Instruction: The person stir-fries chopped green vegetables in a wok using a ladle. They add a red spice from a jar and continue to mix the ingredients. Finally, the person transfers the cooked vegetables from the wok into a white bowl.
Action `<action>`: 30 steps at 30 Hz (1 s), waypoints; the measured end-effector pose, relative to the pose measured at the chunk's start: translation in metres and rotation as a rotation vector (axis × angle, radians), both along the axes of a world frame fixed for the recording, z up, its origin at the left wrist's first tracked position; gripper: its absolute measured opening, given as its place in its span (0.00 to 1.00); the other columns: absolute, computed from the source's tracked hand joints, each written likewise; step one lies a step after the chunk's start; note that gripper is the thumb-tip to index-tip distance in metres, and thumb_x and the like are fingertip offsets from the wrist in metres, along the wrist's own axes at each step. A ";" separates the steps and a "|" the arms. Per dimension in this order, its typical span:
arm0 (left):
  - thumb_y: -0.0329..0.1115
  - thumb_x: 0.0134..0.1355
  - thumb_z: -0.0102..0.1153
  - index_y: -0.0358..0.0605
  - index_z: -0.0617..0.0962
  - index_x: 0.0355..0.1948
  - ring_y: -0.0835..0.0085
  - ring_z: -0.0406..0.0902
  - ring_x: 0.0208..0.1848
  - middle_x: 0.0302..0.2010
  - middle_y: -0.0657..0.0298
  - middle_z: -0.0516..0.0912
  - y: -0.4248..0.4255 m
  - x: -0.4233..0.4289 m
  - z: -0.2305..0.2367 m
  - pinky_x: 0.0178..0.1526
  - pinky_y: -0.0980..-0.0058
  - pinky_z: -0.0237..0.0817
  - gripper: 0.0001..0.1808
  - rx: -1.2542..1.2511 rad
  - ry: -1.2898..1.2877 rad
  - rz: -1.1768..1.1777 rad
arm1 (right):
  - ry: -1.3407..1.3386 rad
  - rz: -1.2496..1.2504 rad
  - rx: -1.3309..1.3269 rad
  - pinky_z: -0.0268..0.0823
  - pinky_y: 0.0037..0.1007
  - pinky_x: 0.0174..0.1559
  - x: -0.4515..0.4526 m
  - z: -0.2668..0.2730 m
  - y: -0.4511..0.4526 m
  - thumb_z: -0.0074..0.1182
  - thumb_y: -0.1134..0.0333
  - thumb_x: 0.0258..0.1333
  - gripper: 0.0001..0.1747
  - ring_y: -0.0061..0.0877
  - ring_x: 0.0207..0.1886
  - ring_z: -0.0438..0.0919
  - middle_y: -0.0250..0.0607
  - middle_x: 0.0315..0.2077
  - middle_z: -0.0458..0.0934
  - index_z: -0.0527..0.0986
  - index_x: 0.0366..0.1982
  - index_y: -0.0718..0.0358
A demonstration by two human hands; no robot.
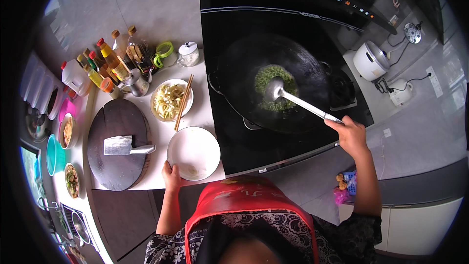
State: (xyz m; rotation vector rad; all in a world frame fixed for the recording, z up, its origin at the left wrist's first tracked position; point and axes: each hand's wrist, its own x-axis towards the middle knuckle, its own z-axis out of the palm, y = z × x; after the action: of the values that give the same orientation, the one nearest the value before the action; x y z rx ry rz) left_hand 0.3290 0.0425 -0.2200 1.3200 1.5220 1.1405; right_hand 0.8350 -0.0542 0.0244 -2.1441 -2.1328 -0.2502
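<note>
My right hand point(350, 135) is closed around the handle of a metal ladle point(275, 90). The ladle's bowl rests on chopped green vegetables point(271, 77) at the bottom of a large black wok point(234, 62) on the stove. My left hand point(171, 174) grips the near left rim of an empty-looking white bowl point(194, 153) at the counter's edge. Beyond that bowl, a bowl point(153, 115) holds pale cut vegetables point(169, 99), with wooden chopsticks point(184, 102) laid across its right side. Left of my left hand, a cleaver point(119, 145) lies on a round dark chopping board point(121, 172).
Sauce bottles point(111, 58), a metal pot point(137, 83) and a green-lidded jar point(165, 54) line the back of the counter. Filled bowls point(72, 180), point(67, 132) and a teal basin point(55, 155) stand far left. A rice cooker point(370, 60) stands right of the stove.
</note>
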 end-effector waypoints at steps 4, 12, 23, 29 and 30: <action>0.24 0.54 0.45 0.31 0.75 0.42 0.75 0.73 0.36 0.34 0.60 0.79 -0.001 -0.003 -0.001 0.42 0.77 0.65 0.15 -0.063 -0.020 -0.008 | 0.829 0.036 -0.074 0.67 0.21 0.33 0.013 0.011 -0.020 0.50 0.81 0.48 0.27 0.18 0.30 0.76 0.34 0.38 0.80 0.74 0.52 0.55; 0.25 0.55 0.46 0.34 0.74 0.34 0.81 0.68 0.30 0.27 0.65 0.75 0.001 -0.006 -0.008 0.35 0.80 0.61 0.08 -0.074 -0.041 -0.002 | 1.232 -0.399 -0.216 0.57 0.14 0.22 -0.004 -0.026 -0.008 0.52 0.77 0.53 0.25 0.09 0.20 0.64 0.30 0.25 0.73 0.72 0.54 0.52; 0.28 0.58 0.52 0.34 0.75 0.30 0.72 0.77 0.17 0.18 0.58 0.77 -0.014 -0.010 0.053 0.19 0.75 0.69 0.06 -0.286 0.248 -0.025 | 1.589 -0.519 -0.187 0.52 0.19 0.11 -0.031 -0.035 0.020 0.45 0.70 0.61 0.28 0.13 0.12 0.59 0.29 0.18 0.64 0.61 0.63 0.47; 0.17 0.51 0.54 0.38 0.75 0.30 0.66 0.76 0.29 0.28 0.55 0.77 0.051 0.005 0.185 0.31 0.73 0.68 0.07 0.457 0.363 -0.182 | 1.230 -0.311 0.007 0.51 0.14 0.18 -0.021 -0.041 0.016 0.50 0.76 0.56 0.28 0.08 0.18 0.57 0.23 0.20 0.65 0.68 0.59 0.50; 0.17 0.48 0.57 0.37 0.76 0.36 0.65 0.77 0.34 0.32 0.56 0.78 0.076 0.041 0.227 0.37 0.73 0.68 0.12 0.637 0.301 -0.223 | 1.172 -0.295 0.037 0.56 0.15 0.22 -0.017 -0.044 0.016 0.50 0.76 0.55 0.27 0.10 0.22 0.63 0.26 0.24 0.69 0.68 0.58 0.53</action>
State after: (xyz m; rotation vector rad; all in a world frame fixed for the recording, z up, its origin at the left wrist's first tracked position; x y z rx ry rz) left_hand 0.3696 0.1188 0.0069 2.1110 1.2010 1.3832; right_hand 0.8184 -0.0382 -0.0192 -1.8002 -1.1190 0.7512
